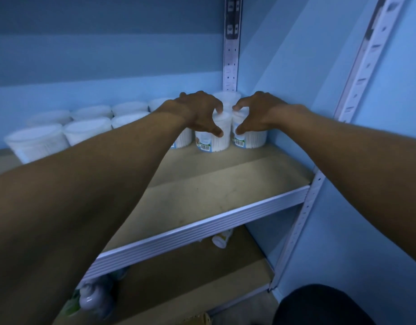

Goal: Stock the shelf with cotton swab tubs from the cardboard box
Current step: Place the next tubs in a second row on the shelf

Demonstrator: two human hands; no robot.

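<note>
Both arms reach over a brown shelf board [216, 184] toward its back right corner. My left hand [200, 111] grips a clear cotton swab tub [214, 139] with a barcode label, thumb at the front and fingers over the lid. My right hand [256, 113] grips a second tub [251, 139] right beside it, against the blue side wall. Behind them another tub [225, 97] stands in the corner. Several more tubs [85, 130] line the back of the shelf in two rows to the left. The cardboard box is mostly out of view.
White slotted uprights [230, 55] frame the shelf, with a ribbed white front rail [202, 228]. The lower shelf holds a white bottle [221, 240] and blurry bottles [94, 296] at the left. A dark shape [319, 306] sits at the bottom right.
</note>
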